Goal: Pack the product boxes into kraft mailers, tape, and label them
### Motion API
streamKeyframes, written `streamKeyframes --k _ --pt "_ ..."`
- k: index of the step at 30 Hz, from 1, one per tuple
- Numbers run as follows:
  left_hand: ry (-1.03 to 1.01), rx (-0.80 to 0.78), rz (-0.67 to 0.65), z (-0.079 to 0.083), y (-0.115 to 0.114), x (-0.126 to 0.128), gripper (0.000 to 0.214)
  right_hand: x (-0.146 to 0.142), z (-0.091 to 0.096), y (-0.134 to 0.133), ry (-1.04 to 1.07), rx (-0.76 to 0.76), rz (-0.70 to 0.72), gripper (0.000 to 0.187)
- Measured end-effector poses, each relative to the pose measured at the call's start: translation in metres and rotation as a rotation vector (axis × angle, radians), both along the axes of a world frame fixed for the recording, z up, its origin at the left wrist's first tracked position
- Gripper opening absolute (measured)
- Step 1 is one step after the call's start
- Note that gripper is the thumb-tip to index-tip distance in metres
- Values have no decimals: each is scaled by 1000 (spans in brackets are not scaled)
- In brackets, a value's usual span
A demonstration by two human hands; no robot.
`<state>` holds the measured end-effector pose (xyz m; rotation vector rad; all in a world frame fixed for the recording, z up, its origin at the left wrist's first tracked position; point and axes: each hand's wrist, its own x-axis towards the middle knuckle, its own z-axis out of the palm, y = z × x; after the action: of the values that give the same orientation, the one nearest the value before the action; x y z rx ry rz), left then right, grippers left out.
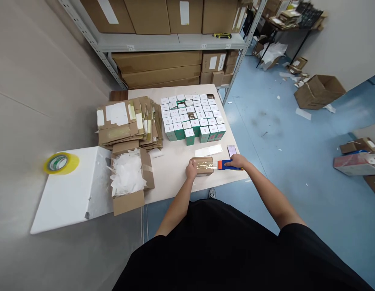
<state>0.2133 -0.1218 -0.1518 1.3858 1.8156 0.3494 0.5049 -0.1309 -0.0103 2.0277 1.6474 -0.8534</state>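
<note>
A small cardboard box lies near the table's front edge, with shiny clear tape along its top. My left hand grips its left end, fingers closed round the edge. To the right of the box, my right hand is wrapped round a blue and orange tape dispenser. A strip of clear tape stretches between the dispenser and the box's right end. Just behind the box lie white paper strips. A phone-like flat purple-white rectangle sits beside my right hand.
Several white and green small boxes stand in rows at the table's back. Flattened cardboard is stacked left, behind an open carton of white paper. A yellow tape roll rests on a white block. Metal shelving stands behind.
</note>
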Motion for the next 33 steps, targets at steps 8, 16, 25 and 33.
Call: streamKeyframes --k 8,16,25,33 --pt "-55 27 -16 -10 6 -21 54 3 -18 2 67 25 14 53" --pt "-86 1 112 -20 25 -113 51 -98 -22 30 223 129 144 58" --pt "-153 -19 116 -15 20 -164 45 -250 -44 54 162 88 177 64" --pt "-168 -34 186 -43 4 -115 47 -234 -51 65 113 -26 232 57"
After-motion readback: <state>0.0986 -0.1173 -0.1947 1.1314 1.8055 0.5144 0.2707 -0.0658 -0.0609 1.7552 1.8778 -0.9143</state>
